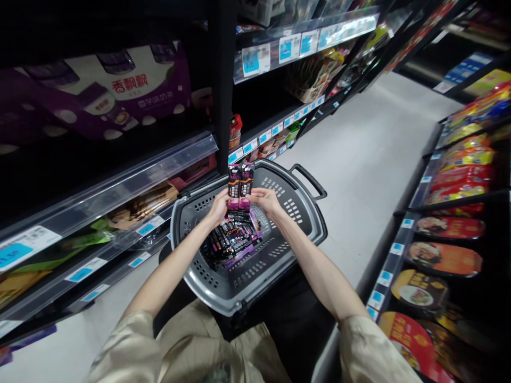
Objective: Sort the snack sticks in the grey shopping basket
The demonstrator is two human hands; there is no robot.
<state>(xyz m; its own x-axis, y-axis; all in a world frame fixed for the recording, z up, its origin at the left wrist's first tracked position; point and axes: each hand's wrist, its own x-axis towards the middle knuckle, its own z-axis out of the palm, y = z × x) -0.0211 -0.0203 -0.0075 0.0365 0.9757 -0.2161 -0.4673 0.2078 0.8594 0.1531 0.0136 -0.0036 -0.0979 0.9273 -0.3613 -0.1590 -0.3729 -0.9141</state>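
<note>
Grip of the left hand (219, 207) and of the right hand (267, 200) is narrow, holding two black-purple sachets (246, 183) by their near ends; these stand side by side between the hands, long axes pointing far, above the gray shopping basket (279, 260).

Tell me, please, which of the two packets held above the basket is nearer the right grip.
The packet on the picture's right, touched by the right grip; the other packet is by the left grip.
</note>
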